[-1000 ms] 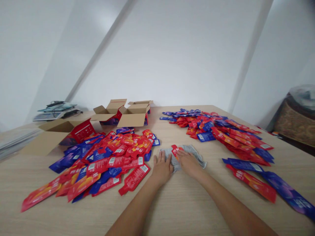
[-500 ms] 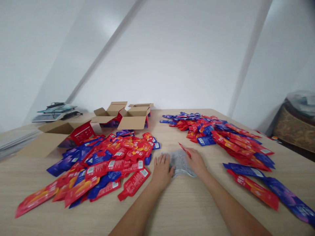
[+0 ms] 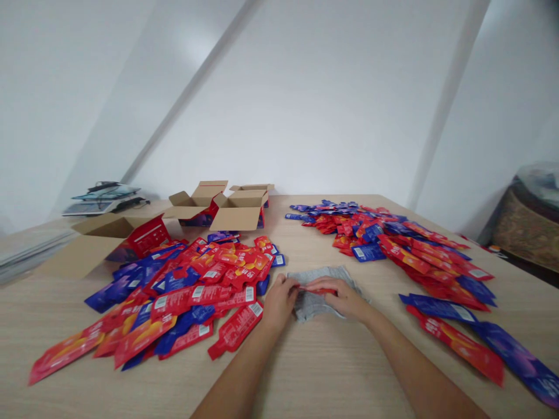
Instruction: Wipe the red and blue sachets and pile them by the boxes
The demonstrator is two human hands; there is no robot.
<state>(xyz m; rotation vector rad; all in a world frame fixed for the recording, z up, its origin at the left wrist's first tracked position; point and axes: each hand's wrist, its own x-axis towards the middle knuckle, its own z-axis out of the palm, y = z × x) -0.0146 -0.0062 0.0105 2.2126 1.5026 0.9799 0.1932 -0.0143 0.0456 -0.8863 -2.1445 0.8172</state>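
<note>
Between my hands a red sachet [image 3: 323, 291] lies level over a grey cloth [image 3: 321, 311] spread on the table. My left hand [image 3: 280, 297] pinches the sachet's left end, above the cloth's left edge. Around its right part the fingers of my right hand [image 3: 345, 295] are closed, hiding much of it. To the left of my left hand is a heap of red and blue sachets [image 3: 209, 279], one red sachet [image 3: 238, 329] lying at its near edge. Another heap of red and blue sachets [image 3: 371, 230] spreads beyond my right hand.
Open cardboard boxes [image 3: 236, 218] stand behind the left heap, with another open box [image 3: 82, 256] farther left. A stack of flat items with a cable [image 3: 105, 198] is at the back left. A few loose sachets [image 3: 467, 343] lie at the right front.
My left hand has gone from lying flat on the cloth to gripping the sachet's left end. My right hand has lowered and turned the sachet from upright to level.
</note>
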